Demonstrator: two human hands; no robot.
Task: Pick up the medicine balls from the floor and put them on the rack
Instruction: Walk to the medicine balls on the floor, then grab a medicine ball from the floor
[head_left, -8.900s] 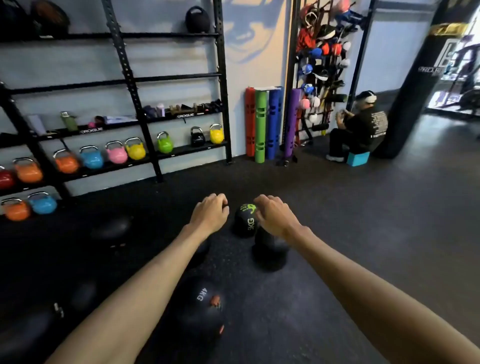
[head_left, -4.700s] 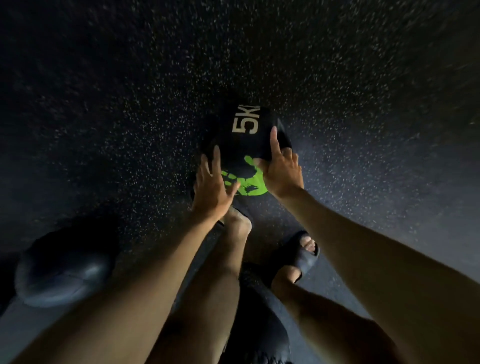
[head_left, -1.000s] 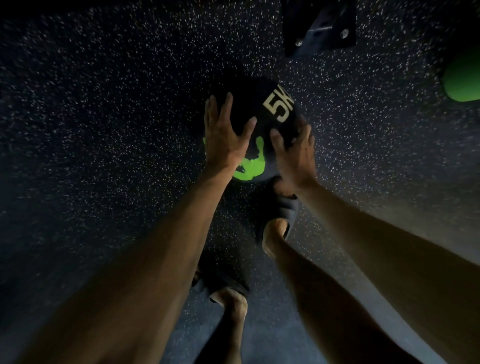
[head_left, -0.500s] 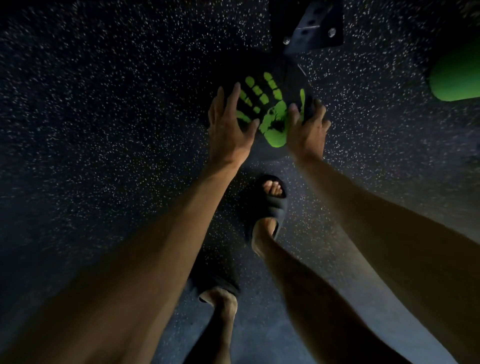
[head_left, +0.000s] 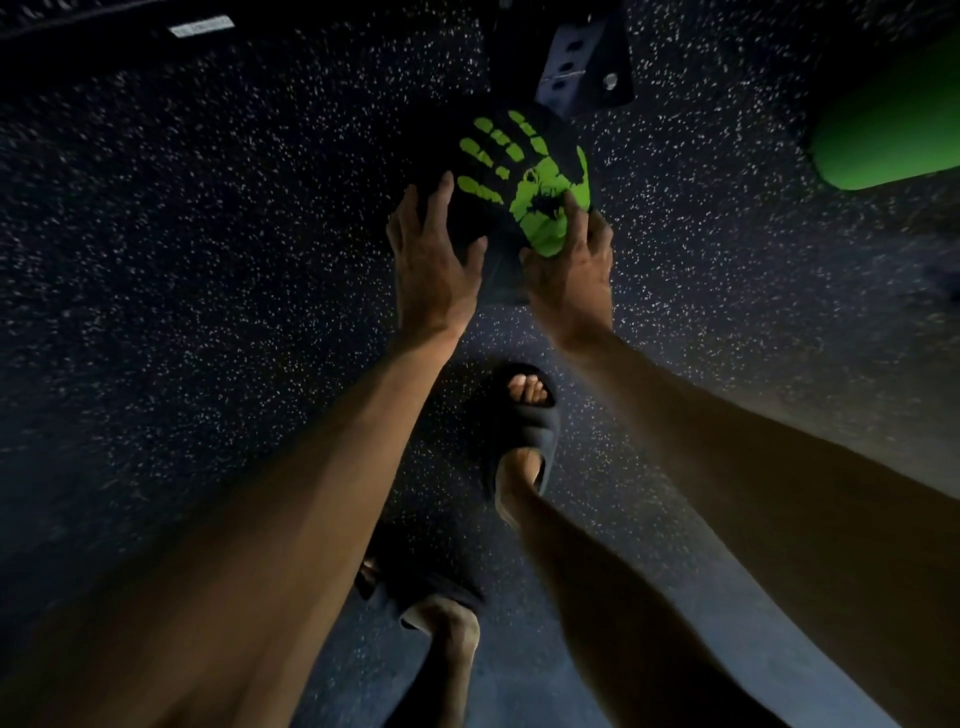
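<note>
Since 1 s ago the black medicine ball w/ green handprint (head_left: 498, 171) has turned: 5K mark out of view, print faces up; ball now nearer the black steel rack foot (head_left: 582, 73).

The medicine ball (head_left: 498, 171) is round and black, its bright green handprint turned up toward the camera with the printed fingers pointing up-left. It lies low over the speckled dark floor (head_left: 208, 260), just before the rack's bolted foot plate (head_left: 582, 62).
</note>
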